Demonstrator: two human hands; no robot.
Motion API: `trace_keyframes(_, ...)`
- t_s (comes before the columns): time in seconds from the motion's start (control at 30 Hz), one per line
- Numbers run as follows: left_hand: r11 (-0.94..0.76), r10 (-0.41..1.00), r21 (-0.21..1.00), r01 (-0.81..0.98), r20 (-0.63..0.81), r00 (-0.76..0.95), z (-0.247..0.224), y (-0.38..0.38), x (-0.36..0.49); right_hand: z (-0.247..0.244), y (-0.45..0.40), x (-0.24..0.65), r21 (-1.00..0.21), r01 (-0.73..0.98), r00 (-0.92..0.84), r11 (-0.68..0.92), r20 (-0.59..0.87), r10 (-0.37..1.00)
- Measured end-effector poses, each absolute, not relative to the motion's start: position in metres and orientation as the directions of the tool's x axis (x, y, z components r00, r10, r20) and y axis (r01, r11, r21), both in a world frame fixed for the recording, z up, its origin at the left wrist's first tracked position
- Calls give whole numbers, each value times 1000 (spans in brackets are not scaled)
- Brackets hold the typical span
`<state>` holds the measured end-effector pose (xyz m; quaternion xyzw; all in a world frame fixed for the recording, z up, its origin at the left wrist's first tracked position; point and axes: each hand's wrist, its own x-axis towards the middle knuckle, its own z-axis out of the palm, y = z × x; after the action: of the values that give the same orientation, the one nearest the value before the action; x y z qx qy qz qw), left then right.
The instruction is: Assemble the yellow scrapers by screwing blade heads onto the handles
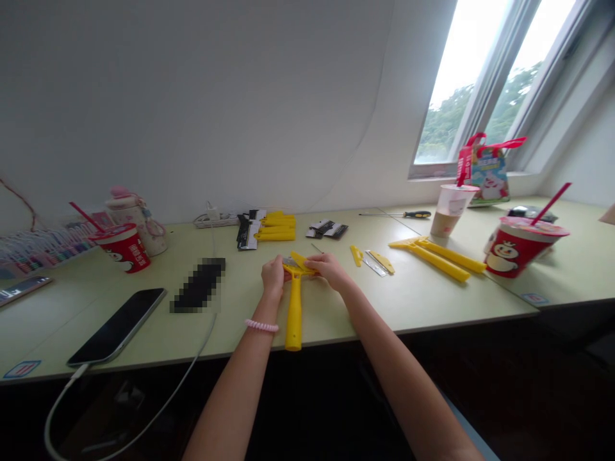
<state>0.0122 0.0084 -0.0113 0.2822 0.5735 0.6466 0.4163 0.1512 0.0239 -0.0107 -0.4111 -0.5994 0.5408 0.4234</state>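
Observation:
A yellow scraper [294,314] lies with its handle toward me, the handle's end reaching the table's front edge. My left hand [273,275] is closed on the left side of its wide head, beside a grey metal-looking piece. My right hand [329,267] is closed at the right side of the head, its thumb by a slanted yellow plate [298,259] on top. The fingertips under the head are hidden. Just right of my hands lie a small yellow piece [356,255], a clear-wrapped blade strip [373,263] and a longer yellow strip [382,261].
Two yellow scraper handles [439,261] lie at right, near a red cup [516,251] and a screwdriver [417,214]. Packaged yellow scrapers [276,227] and black-and-white cards [327,228] lie behind. At left are a charging phone [120,325] and another red cup [123,248].

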Motion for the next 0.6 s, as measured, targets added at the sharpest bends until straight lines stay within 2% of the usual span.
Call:
trace_keyframes(0.1,-1,861,982,-190,-96,-499,-12,8,12,-11,25,152,-993,88,-307,73,43,951)
trace_keyframes(0.2,-11,868,983,-185,-83,-489,-13,8,12,-8,24,151,-972,168,-268,164,115,956)
trace_keyframes(0.3,6,879,981,-195,-98,-466,-15,9,11,-5,23,149,-972,150,-285,181,133,949)
trace_keyframes(0.6,48,896,946,-320,-182,-404,-10,6,13,-5,20,143,-989,-100,-366,-109,-65,928)
